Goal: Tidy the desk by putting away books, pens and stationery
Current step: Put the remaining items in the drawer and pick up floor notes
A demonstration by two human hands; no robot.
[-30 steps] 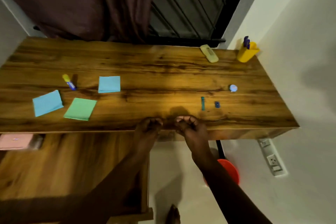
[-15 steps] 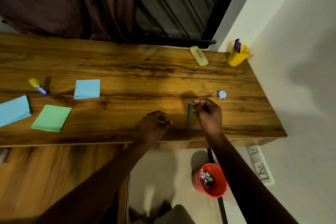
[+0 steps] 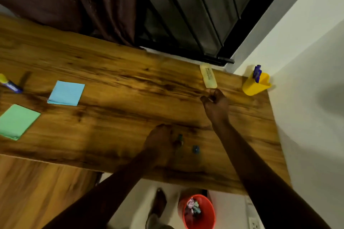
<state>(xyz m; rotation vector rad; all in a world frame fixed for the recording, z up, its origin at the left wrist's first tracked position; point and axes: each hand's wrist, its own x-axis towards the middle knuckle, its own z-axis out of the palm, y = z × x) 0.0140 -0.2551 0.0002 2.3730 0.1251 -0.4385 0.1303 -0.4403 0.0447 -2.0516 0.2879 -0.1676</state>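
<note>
Far left of the 1 yellow cup (image 3: 256,87): 2 paper pads, the blue pad (image 3: 66,93) and the green pad (image 3: 16,121), and 1 glue stick (image 3: 10,84). Just left of the cup: 1 pale yellow bar (image 3: 208,78). Nearer than the cup: 1 green stick (image 3: 180,137), 1 small blue piece (image 3: 195,149), 1 red bin (image 3: 211,208).
</note>
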